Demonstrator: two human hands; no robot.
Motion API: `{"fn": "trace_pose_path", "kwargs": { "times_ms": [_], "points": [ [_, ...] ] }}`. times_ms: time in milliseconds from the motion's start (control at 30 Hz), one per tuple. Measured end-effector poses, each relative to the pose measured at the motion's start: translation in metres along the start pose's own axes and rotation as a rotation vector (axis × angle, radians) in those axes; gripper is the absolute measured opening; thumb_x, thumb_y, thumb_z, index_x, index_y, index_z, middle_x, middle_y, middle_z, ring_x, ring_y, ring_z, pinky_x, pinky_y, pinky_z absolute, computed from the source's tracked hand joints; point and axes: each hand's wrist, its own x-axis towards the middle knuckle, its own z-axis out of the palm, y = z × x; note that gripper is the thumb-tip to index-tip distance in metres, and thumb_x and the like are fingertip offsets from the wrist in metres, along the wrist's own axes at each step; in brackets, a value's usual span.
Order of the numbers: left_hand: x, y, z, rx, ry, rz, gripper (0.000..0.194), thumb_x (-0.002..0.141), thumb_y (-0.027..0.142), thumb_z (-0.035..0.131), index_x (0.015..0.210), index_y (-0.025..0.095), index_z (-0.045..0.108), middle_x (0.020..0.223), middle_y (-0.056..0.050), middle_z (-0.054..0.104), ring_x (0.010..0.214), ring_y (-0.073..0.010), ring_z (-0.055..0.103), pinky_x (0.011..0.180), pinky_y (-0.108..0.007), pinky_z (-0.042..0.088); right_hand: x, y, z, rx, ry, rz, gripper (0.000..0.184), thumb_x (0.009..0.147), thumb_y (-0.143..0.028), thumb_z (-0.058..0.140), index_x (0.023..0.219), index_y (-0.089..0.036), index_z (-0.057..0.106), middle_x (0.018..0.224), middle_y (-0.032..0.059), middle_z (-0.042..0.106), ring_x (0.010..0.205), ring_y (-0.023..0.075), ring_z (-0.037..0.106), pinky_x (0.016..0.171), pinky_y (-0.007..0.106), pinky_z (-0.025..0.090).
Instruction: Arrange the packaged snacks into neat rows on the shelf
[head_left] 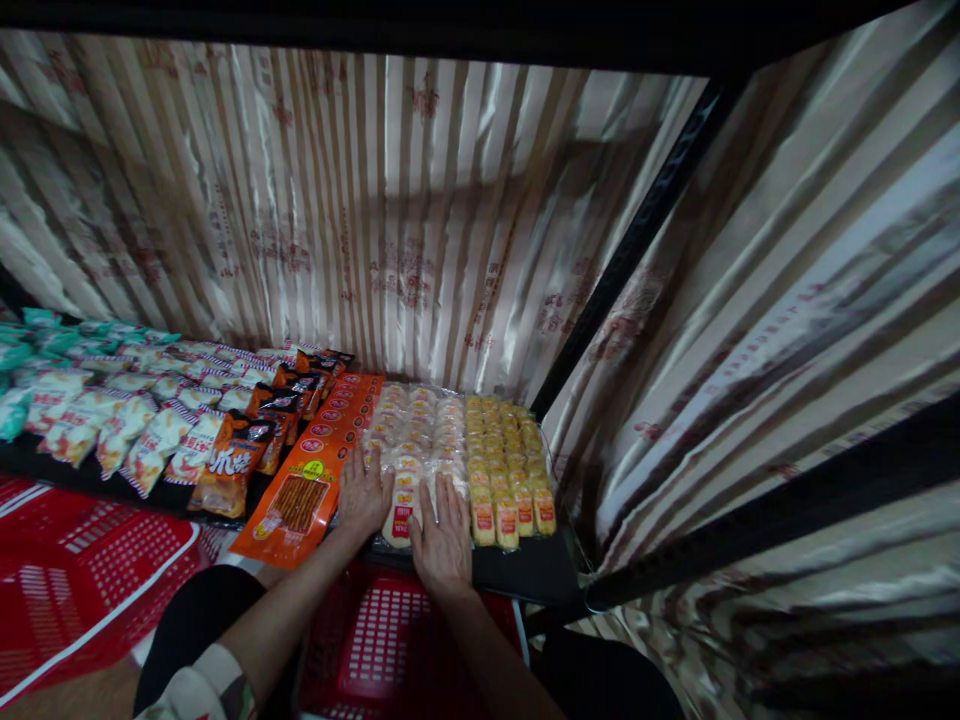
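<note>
My left hand (365,494) lies flat, fingers stretched, over the left side of the pale round packaged cakes (406,478) and beside the long orange snack packet (313,455). Fingers spread, my right hand (444,535) rests on the right rows of the same clear-wrapped cakes. Neither hand grips anything. To the right of it stand rows of small yellow wrapped cakes (508,460) with red labels at the front. Part of the pale cakes is hidden under my hands.
Black and orange snack bags (229,468), white snack bags (154,440) and green bags (11,408) fill the left of the black shelf (525,572). Red baskets (82,570) stand below. A black metal post (622,260) rises at right before striped curtains (450,220).
</note>
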Motion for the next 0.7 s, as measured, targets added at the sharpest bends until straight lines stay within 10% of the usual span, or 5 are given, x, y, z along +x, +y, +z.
{"fn": "trace_pose_path", "kwargs": {
  "times_ms": [700],
  "points": [
    [0.02, -0.001, 0.011, 0.026, -0.081, 0.003, 0.057, 0.091, 0.041, 0.035, 0.133, 0.003, 0.043, 0.142, -0.024, 0.038, 0.134, -0.036, 0.029, 0.105, -0.052, 0.031, -0.001, 0.003, 0.011, -0.021, 0.063, -0.031, 0.055, 0.09, -0.048, 0.044, 0.136, -0.017, 0.047, 0.145, 0.0143, 0.037, 0.137, 0.0286, 0.027, 0.109, 0.046, 0.022]
  ]
}}
